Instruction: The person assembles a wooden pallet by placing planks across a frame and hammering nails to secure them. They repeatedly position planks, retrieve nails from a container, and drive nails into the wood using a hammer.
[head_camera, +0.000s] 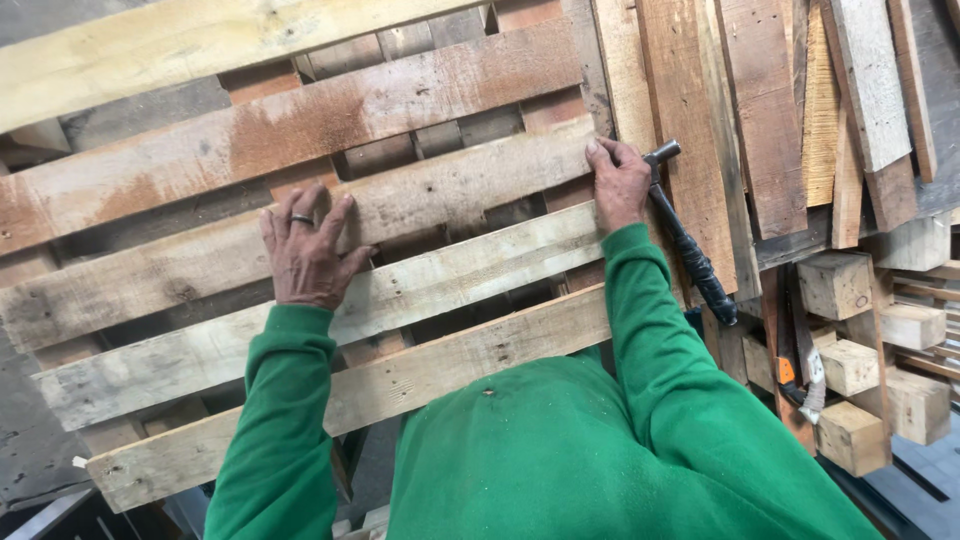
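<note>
Left hand (305, 255) spread flat on a pallet (200, 350) slat, right hand (620, 185) fingers together gripping the slat's right end, black hammer (690, 240) just beside it.

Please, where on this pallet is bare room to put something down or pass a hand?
The broad slat left of the left hand is bare, as is the lower slat beyond the green sleeve. It is crowded by the right hand: hammer, stacked boards, wood blocks.

No packages, labels, signs or screens show anywhere in this view; from near to far and left to right, none can be seen.
</note>
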